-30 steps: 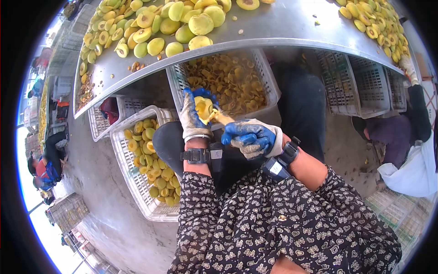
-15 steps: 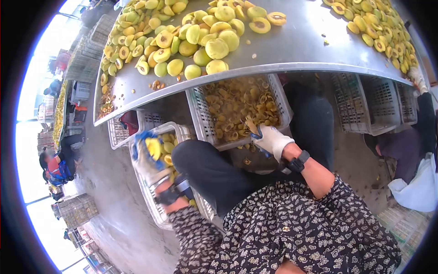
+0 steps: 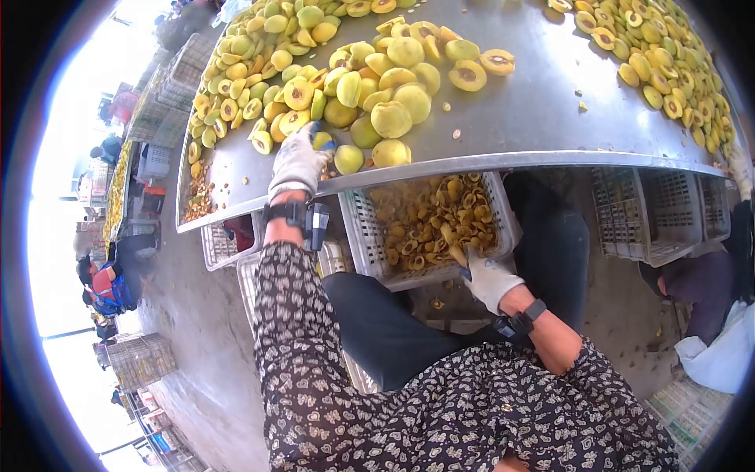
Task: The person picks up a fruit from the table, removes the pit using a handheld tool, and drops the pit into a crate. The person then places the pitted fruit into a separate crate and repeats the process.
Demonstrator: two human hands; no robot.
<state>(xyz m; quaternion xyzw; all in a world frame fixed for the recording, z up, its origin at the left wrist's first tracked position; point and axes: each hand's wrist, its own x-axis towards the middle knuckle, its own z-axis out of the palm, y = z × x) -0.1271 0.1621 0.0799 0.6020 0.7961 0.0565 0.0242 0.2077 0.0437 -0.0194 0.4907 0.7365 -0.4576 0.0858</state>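
Observation:
My left hand (image 3: 300, 161), in a white glove with blue fingertips, is at the table's near edge. Its fingers close around a yellow-green peach (image 3: 322, 140) at the front of a heap of halved peaches (image 3: 392, 119), some with brown stones showing. Below the tabletop, my right hand (image 3: 489, 279), gloved alike, grips a slim tan tool (image 3: 454, 245) whose exact kind I cannot make out. That hand is at the front rim of a grey crate (image 3: 363, 236) holding brownish fruit scraps (image 3: 440, 216).
The metal table (image 3: 503, 118) has a raised front edge above my knees. Another peach heap (image 3: 657, 67) lies at right, near a co-worker's gloved hand (image 3: 739, 169). Crates (image 3: 649, 212) stand beneath. A pale crate (image 3: 248, 287) is partly behind my left sleeve.
My left hand has moved up from the lower left crate to the tabletop; the peach half it carried is gone from it. My right hand stays by the scrap crate. The view has shifted slightly.

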